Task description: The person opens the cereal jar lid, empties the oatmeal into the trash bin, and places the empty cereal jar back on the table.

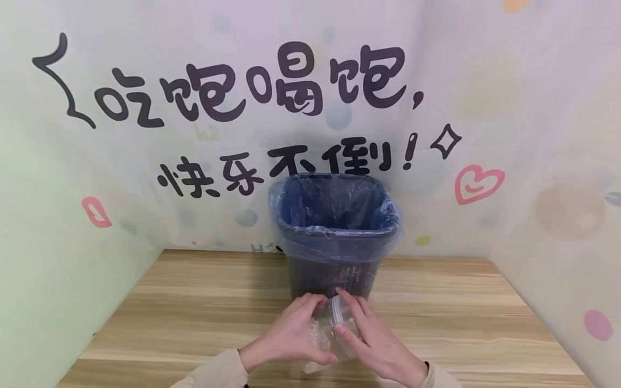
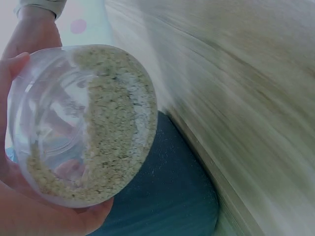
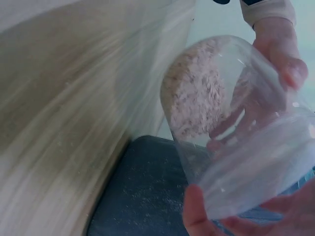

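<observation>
A clear jar [image 1: 319, 335] holding pale, oat-like flakes is held tilted in front of the bin, over the table. My left hand [image 1: 291, 334] grips it around its base end, with the thumb toward me and the fingers on the far side. The right hand [image 1: 380, 342] has its thumb and fingers around the translucent ridged lid [image 1: 337, 310]. In the left wrist view the round bottom of the jar [image 2: 115, 123] shows flakes piled to one side. The right wrist view shows the lid [image 3: 266, 162] on the jar.
A dark bin [image 1: 335, 272] with a blue plastic liner [image 1: 339, 245] stands right behind the hands. Under it lies a wood-grain table [image 1: 218, 307]. Walls with printed writing [image 1: 301, 81] rise at the back and sides.
</observation>
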The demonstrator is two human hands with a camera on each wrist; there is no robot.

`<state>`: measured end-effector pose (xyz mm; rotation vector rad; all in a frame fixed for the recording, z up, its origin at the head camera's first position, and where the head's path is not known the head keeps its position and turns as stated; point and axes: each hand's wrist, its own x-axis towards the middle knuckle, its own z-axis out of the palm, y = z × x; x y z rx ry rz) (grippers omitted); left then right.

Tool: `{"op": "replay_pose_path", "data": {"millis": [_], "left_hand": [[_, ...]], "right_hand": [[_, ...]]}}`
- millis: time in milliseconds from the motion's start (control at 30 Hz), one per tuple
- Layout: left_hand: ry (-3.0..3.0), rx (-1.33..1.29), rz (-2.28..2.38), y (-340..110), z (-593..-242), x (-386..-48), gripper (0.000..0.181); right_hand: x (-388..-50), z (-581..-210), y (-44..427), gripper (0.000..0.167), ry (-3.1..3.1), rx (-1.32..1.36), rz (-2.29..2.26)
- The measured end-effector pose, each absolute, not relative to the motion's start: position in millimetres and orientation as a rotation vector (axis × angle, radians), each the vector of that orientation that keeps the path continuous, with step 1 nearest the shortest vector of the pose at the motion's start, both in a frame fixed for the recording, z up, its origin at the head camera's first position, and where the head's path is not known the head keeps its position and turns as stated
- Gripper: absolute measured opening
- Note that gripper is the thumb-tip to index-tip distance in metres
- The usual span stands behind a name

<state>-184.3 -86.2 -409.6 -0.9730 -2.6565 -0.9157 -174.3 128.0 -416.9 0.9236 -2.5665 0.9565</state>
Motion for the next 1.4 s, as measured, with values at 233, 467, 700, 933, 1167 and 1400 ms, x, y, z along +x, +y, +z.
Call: {"op": "replay_pose_path", "data": {"millis": [233,467,700,933,1167,1400], "left_hand": [[-2.677,-0.974,-0.892,-82,-406,-186,0.09],[-2.742,-0.94,-0.97,-83,-403,-186,0.088],[-2.778,-0.94,-0.991,-80,-404,-188,0.089],[-2.783,-0.956,-0.999,-75,-405,-188,0.086],[-2.732,-1.08,-1.143,-73,-409,-188,0.088],[-2.703,-1.213,-1.206,-73,-405,-190,0.081]], "right_hand": [[-179,-422,134,0.057,-2.524,0.989,0.982],[-182,-422,137,0.061,-2.511,1.096,1.011],[-184,-426,137,0.061,-2.441,1.118,0.928],[-187,-433,142,0.061,-2.354,1.168,0.796],[-191,-427,149,0.063,-2.089,1.388,0.588],[-209,-424,153,0.075,-1.848,1.614,0.485]]}}
